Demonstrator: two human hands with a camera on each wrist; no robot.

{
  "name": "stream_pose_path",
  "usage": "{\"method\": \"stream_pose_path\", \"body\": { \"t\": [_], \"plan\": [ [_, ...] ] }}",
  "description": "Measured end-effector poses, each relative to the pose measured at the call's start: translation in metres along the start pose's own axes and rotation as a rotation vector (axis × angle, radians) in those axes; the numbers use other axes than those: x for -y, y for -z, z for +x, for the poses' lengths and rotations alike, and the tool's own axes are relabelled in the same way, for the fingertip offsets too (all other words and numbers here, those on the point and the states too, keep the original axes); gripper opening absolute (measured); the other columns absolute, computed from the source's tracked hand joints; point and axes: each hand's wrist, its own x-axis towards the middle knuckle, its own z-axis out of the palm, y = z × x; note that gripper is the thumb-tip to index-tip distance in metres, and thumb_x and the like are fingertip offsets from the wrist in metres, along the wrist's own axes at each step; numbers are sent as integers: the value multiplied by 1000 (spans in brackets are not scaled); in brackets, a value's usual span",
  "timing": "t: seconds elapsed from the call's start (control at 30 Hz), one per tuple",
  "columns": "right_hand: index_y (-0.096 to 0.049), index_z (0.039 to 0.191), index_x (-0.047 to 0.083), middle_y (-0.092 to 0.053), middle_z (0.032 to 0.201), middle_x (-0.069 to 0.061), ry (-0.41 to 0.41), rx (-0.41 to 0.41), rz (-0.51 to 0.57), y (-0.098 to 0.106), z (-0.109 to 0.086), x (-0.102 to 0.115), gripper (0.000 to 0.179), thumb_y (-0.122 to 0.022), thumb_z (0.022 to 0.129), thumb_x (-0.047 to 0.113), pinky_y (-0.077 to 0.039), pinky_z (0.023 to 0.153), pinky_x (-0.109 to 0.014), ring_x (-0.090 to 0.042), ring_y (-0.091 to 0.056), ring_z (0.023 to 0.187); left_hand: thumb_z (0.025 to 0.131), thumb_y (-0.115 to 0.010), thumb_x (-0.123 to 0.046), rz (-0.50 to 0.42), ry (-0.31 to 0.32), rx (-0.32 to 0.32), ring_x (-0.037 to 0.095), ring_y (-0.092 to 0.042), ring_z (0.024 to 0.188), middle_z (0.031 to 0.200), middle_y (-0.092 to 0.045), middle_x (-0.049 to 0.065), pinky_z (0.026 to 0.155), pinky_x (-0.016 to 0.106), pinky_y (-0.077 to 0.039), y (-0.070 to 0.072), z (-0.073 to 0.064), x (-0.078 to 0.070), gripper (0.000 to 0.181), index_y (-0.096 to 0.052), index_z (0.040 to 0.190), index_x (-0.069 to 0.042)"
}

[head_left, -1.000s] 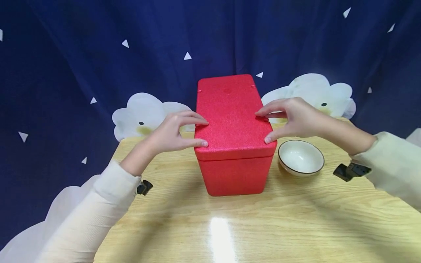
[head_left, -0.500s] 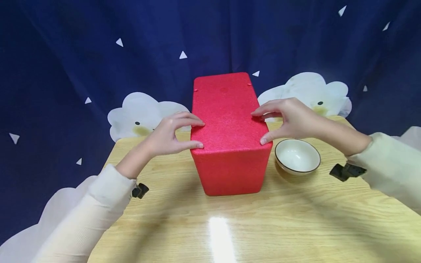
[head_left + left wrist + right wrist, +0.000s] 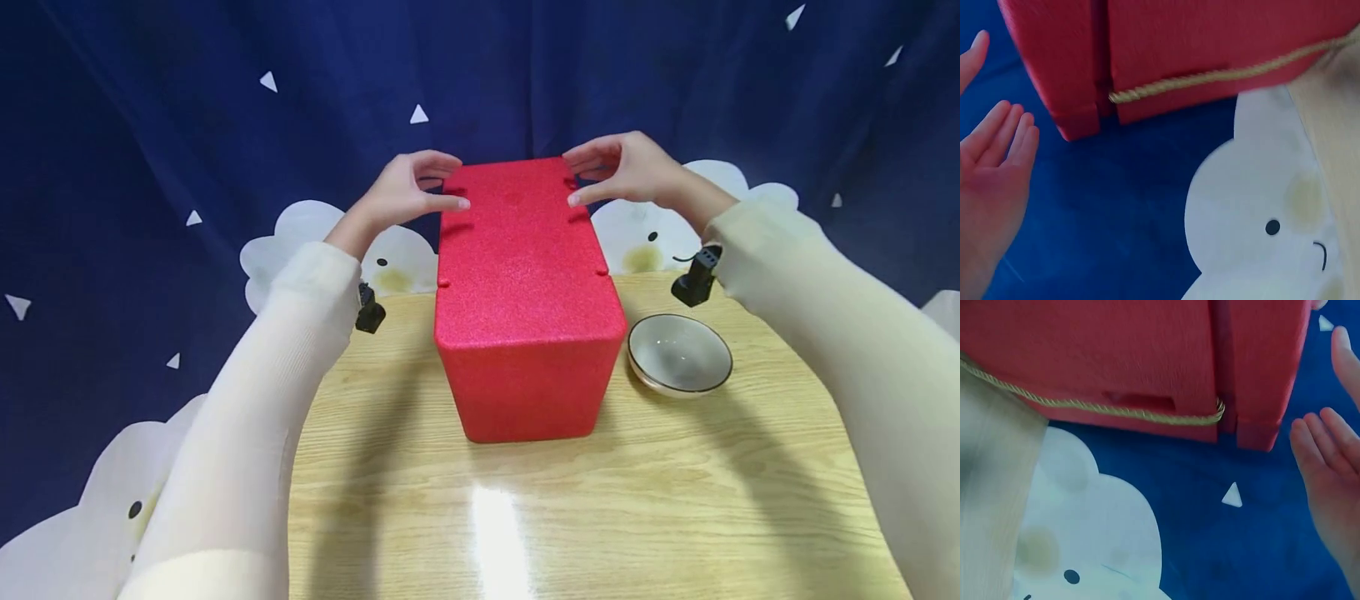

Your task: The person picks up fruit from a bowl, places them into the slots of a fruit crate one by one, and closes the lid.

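Observation:
A red foam box (image 3: 525, 392) stands on the table, its red lid (image 3: 525, 267) on top and level with the near wall. In the head view my left hand (image 3: 411, 190) is at the lid's far left corner, thumb and fingers apart. My right hand (image 3: 637, 171) mirrors it at the far right corner. Both wrist views show straight fingers just off the lid's edge, gripping nothing. A gold cord (image 3: 1210, 78) runs along the box's left side, and another gold cord (image 3: 1097, 409) along its right. A groove separates lid and box at the far end.
A white bowl (image 3: 678, 354) with a dark rim stands right of the box on the wooden table (image 3: 585, 517). A dark blue curtain (image 3: 480, 75) with white triangles and cloud shapes hangs right behind the table.
The lid's near end has gone down, closing the seam that showed at the front a second ago. Both hands have moved from the lid's near corners to its far ones.

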Motion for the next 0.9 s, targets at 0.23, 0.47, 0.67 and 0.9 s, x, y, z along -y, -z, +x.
{"method": "stream_pose_path", "body": {
  "t": [0.23, 0.47, 0.67, 0.9],
  "plan": [
    [-49, 140, 8, -52, 143, -15, -20, 23, -20, 4, 15, -2, 73, -80, 78, 28, -40, 113, -40, -30, -50, 132, 75, -79, -29, 196, 65, 20, 20, -48, 133, 143, -51, 8, 115, 31, -38, -4, 17, 2, 74, -48, 139, -7],
    [-50, 139, 8, -53, 142, -14, -23, 54, -26, 3, 11, -8, 71, -81, 77, 26, -44, 107, -31, -28, -52, 131, 77, -77, -28, 115, 69, 20, 21, -52, 131, 141, -53, 7, 111, 32, -44, -10, 13, 15, 67, -52, 136, -8],
    [-53, 137, 8, -53, 143, -14, -12, 96, -30, -1, 6, -12, 69, -81, 77, 26, -48, 99, -20, -27, -51, 132, 79, -76, -24, 16, 22, -13, 19, -53, 129, 137, -56, 7, 113, 31, -41, -18, 3, 32, 58, -56, 132, -8],
    [-54, 136, 7, -52, 143, -14, -6, 117, -79, 0, 10, -9, 65, -79, 79, 26, -50, 94, -16, -29, -50, 132, 83, -73, -24, 81, -22, -42, 20, -49, 130, 138, -54, 9, 115, 30, -38, -20, 3, 36, 54, -56, 131, -7]
  ]
}}
